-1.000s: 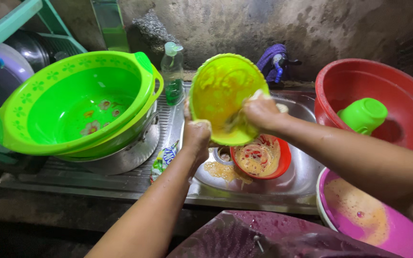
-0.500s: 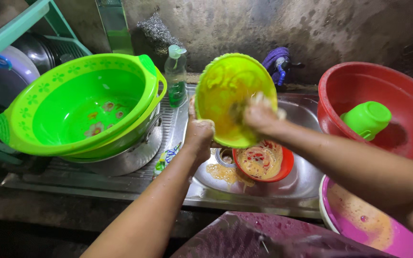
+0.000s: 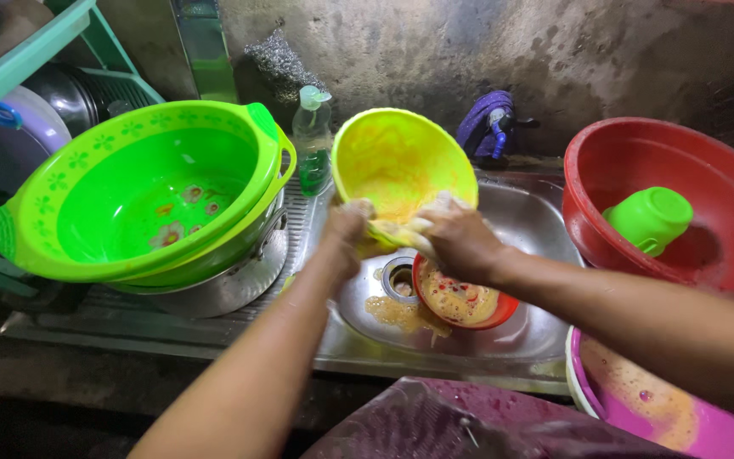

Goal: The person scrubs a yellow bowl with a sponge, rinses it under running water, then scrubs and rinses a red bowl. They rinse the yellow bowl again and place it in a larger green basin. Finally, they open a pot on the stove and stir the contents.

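left hand (image 3: 348, 228) grips yellow bowl (image 3: 401, 161) rim | right hand (image 3: 460, 238) presses sponge (image 3: 401, 234)

A rough grey wall (image 3: 486, 51), stained and damp-looking, fills the picture from ten to two o'clock. Below it a steel sink (image 3: 537, 229) sits in a ribbed steel counter (image 3: 163, 327). At ten o'clock a green rack (image 3: 36, 51) stands against the wall. The floor (image 3: 36, 416) at seven o'clock is dark. Light is dim and falls brightest at centre.

A home dishwashing corner: steel sink (image 3: 511, 340), dish-soap bottle (image 3: 312, 140), plastic basins (image 3: 673, 161), rough concrete wall (image 3: 486, 51).
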